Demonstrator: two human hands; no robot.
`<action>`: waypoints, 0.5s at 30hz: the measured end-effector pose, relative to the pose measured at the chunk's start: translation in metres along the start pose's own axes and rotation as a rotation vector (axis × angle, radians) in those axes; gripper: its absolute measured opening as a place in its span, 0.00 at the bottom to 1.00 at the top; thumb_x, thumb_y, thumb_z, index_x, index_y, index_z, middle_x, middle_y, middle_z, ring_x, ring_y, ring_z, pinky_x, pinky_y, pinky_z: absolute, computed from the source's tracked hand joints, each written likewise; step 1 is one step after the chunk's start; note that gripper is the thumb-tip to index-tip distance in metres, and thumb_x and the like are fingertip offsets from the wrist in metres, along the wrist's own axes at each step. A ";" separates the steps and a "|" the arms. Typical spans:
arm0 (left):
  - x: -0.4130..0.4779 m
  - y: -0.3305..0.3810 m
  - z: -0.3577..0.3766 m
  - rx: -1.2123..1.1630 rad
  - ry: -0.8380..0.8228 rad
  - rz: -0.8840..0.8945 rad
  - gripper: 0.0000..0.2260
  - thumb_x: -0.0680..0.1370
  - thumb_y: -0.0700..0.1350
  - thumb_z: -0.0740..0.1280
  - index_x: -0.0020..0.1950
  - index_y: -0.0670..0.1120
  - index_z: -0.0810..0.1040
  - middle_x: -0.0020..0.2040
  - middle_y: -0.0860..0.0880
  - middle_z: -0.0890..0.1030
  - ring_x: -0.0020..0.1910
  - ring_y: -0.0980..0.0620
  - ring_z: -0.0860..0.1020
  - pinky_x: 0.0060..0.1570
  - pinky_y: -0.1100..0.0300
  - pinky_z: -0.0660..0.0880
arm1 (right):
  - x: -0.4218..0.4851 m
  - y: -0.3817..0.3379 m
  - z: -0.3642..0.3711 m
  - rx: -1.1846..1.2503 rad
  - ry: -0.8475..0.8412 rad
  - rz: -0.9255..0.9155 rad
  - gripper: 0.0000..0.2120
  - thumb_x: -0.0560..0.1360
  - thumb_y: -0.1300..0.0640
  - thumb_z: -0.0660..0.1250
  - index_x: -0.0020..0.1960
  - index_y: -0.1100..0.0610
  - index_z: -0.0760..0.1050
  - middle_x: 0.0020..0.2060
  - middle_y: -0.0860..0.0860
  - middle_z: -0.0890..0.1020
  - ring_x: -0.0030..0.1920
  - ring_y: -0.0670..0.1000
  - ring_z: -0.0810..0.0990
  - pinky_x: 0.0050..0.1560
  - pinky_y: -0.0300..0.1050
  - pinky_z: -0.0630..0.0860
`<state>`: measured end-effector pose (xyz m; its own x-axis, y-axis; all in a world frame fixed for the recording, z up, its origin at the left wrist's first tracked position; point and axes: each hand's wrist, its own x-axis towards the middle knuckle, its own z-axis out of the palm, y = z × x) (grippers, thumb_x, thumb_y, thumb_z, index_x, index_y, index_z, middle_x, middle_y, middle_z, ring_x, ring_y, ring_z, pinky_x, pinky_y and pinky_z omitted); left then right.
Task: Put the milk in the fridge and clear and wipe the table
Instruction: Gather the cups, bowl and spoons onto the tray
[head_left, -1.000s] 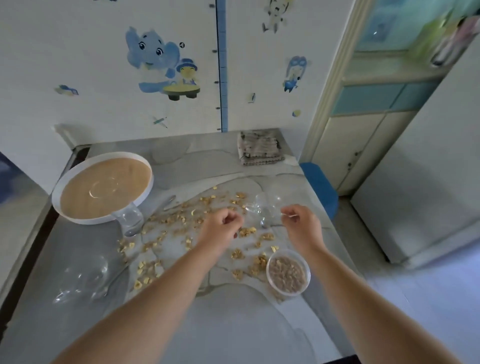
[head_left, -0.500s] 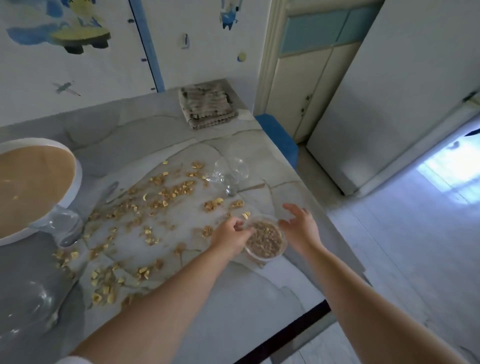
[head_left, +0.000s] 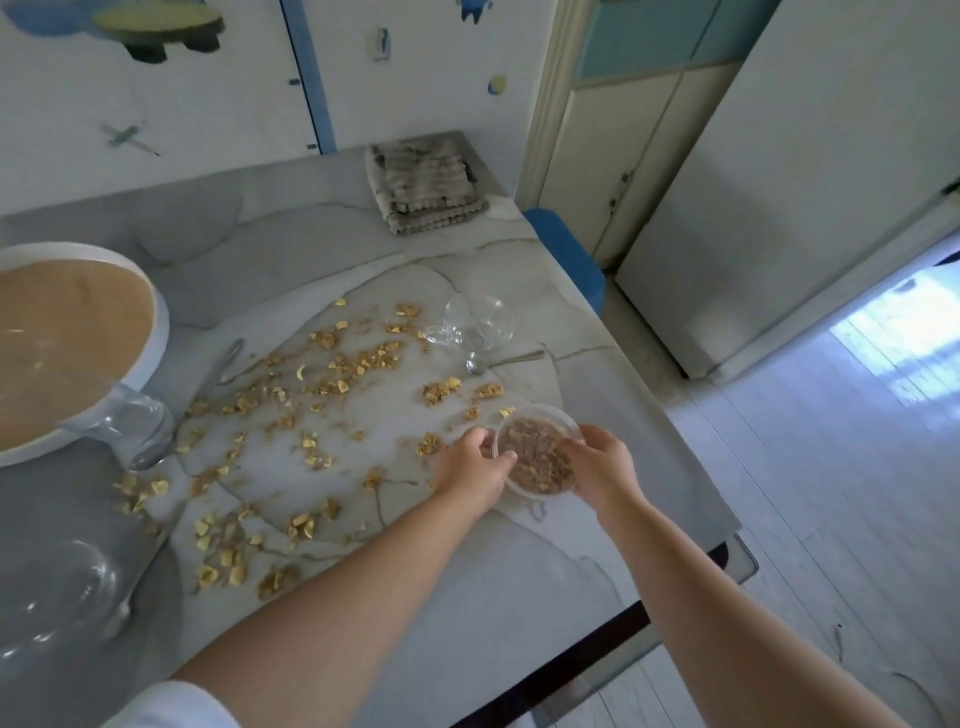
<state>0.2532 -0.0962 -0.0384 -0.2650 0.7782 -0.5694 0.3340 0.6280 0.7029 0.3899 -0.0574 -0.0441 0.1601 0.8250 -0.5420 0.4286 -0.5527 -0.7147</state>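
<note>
A small clear plastic bowl (head_left: 537, 457) of brown cereal sits near the right edge of the marble table (head_left: 519, 571). My left hand (head_left: 470, 467) grips its left rim with curled fingers. My right hand (head_left: 602, 462) grips its right rim. Yellow cereal crumbs (head_left: 322, 395) are scattered over the middle of the table. A folded grey cloth (head_left: 426, 187) lies at the far edge by the wall. The white fridge (head_left: 810, 171) stands to the right, door closed.
A large white bowl of tan liquid (head_left: 67, 343) sits on a glass at the left. A tipped clear glass (head_left: 475, 325) and a spoon (head_left: 506, 361) lie beyond the cereal bowl. Another glass bowl (head_left: 47, 603) and a spoon (head_left: 208, 384) are at the left. A blue chair (head_left: 569, 254) stands beside the table.
Both hands came down from above the crumbs to the small cereal bowl and closed on its rim. The view swung right toward the fridge.
</note>
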 end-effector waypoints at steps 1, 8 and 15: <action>-0.001 0.001 -0.008 -0.008 0.015 0.008 0.19 0.76 0.48 0.67 0.65 0.45 0.72 0.59 0.47 0.78 0.56 0.48 0.76 0.56 0.57 0.73 | -0.003 -0.008 0.004 0.009 -0.006 -0.016 0.08 0.72 0.57 0.64 0.50 0.52 0.77 0.45 0.52 0.81 0.49 0.55 0.80 0.53 0.58 0.78; -0.017 0.017 -0.100 -0.193 0.204 0.088 0.16 0.76 0.45 0.67 0.64 0.47 0.73 0.57 0.50 0.79 0.49 0.53 0.76 0.46 0.59 0.74 | -0.037 -0.093 0.050 0.136 -0.078 -0.202 0.08 0.75 0.57 0.64 0.53 0.51 0.77 0.43 0.48 0.79 0.49 0.52 0.78 0.52 0.53 0.79; -0.048 0.008 -0.227 -0.336 0.481 0.126 0.17 0.74 0.44 0.69 0.63 0.48 0.76 0.53 0.47 0.82 0.51 0.48 0.79 0.53 0.54 0.76 | -0.099 -0.187 0.133 0.115 -0.262 -0.458 0.06 0.73 0.59 0.64 0.47 0.50 0.76 0.42 0.51 0.80 0.47 0.54 0.79 0.50 0.53 0.78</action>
<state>0.0627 -0.1275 0.0912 -0.6474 0.7123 -0.2710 0.1064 0.4365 0.8934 0.1752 -0.0509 0.0842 -0.2537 0.9357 -0.2451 0.3005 -0.1646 -0.9395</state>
